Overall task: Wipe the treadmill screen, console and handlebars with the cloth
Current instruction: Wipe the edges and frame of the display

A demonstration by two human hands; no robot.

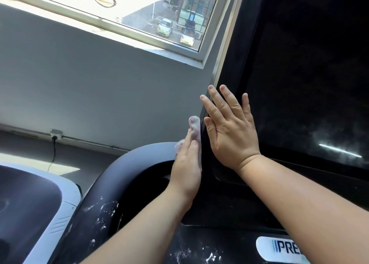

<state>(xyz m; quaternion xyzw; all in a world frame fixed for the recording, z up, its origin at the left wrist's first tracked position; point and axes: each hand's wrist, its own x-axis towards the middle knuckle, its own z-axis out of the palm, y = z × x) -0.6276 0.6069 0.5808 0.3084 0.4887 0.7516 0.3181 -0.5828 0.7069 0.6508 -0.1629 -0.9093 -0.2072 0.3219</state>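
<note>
The treadmill's dark screen [311,88] fills the right of the view, with the black console [225,208] below it. A pale pinkish cloth [194,127] lies against the screen's left side edge, and my left hand [187,164] presses it there with straight fingers. My right hand [231,128] rests flat and open on the screen's lower left corner, fingers spread upward. The grey curved handlebar [127,168] arcs below my left hand, with white specks on its lower part.
A second treadmill's white and dark hood [40,204] sits at lower left. A grey wall [99,84], a wall socket with a cable [56,134] and a window [139,14] lie behind. A brand plate [279,247] is on the console's front.
</note>
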